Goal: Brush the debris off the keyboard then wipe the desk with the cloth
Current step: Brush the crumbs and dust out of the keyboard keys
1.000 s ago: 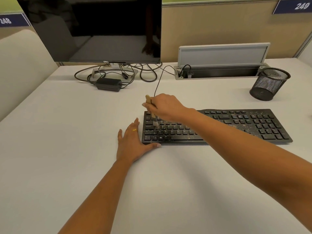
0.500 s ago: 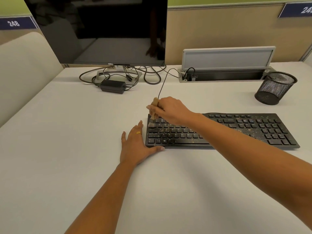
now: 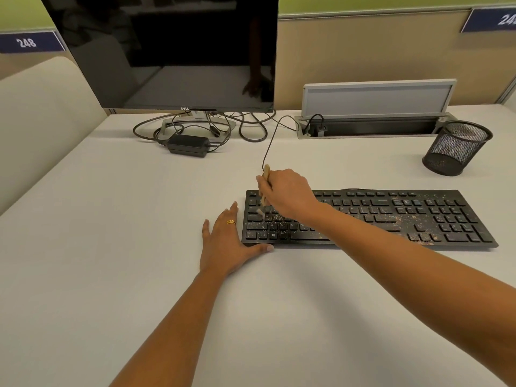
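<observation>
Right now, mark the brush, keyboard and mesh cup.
brush [image 3: 267, 172], head view, top end of its wooden handle.
keyboard [image 3: 405, 216], head view, keys right of centre.
mesh cup [image 3: 455, 149], head view, its outer wall.

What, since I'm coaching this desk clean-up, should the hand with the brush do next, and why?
Probably stroke the small wooden-handled brush rightward along the key rows. The right hand holds its bristles on the left-end keys of the black keyboard. The tan debris specks cover the keys, thickest toward the right. The left hand lies flat at the keyboard's left front corner, seemingly bracing it.
</observation>
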`<state>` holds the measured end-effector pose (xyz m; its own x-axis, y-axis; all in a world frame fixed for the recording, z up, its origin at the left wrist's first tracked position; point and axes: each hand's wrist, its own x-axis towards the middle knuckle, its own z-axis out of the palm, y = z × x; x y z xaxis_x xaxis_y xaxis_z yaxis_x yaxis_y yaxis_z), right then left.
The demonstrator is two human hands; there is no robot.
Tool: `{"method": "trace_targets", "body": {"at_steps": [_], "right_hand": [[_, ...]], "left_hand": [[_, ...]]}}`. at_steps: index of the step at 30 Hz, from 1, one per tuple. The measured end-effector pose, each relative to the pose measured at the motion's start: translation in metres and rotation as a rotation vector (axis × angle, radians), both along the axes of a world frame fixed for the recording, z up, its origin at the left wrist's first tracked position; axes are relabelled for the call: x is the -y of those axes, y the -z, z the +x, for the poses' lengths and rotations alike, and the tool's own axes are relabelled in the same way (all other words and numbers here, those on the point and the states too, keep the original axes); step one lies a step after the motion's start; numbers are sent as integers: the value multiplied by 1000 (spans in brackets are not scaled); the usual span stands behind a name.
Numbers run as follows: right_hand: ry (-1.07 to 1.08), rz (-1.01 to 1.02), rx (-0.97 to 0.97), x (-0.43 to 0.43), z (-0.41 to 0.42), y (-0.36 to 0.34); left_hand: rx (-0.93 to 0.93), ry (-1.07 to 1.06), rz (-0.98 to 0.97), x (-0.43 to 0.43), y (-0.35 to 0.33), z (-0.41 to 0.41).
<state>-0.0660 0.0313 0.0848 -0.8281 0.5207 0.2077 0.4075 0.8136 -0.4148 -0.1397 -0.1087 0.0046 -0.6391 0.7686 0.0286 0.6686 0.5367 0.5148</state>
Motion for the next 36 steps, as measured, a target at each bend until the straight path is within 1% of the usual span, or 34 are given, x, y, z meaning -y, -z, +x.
{"method": "trace_targets", "body": {"at_steps": [5, 8, 12, 16, 20, 23, 26, 28, 30, 32, 34, 36], "right_hand": [[75, -24, -66, -4, -2, -2], [44, -19, -34, -1, -3, -1], [34, -115, -78, 1, -9, -7], [1, -87, -33, 8, -12, -4], [-17, -133, -34, 11, -16, -8], [-36, -108, -54, 10, -17, -10], [-100, -67, 41, 8, -13, -10], [-111, -2, 46, 6, -10, -13], [-145, -1, 27, 3, -8, -16], [-178, 12, 73, 1, -4, -16], [-158, 62, 112, -3, 0, -16], [-101, 57, 60, -9, 1, -18]], "left_hand": [[-5, 3, -4, 0, 0, 0], [-5, 3, -8, 0, -1, 0], [-10, -2, 0, -1, 0, 0], [-20, -8, 2, -1, 2, -1], [-26, -2, -7, -1, 3, -2], [-27, -2, -9, -2, 3, -2], [-18, 2, -11, -1, 2, -2], [-18, 0, -7, -1, 1, -1], [-18, -2, -9, 0, 0, 0], [-23, -2, -16, 0, 0, 0], [-29, 0, -17, 0, 0, 0], [-25, 1, -9, 0, 0, 0]]}}
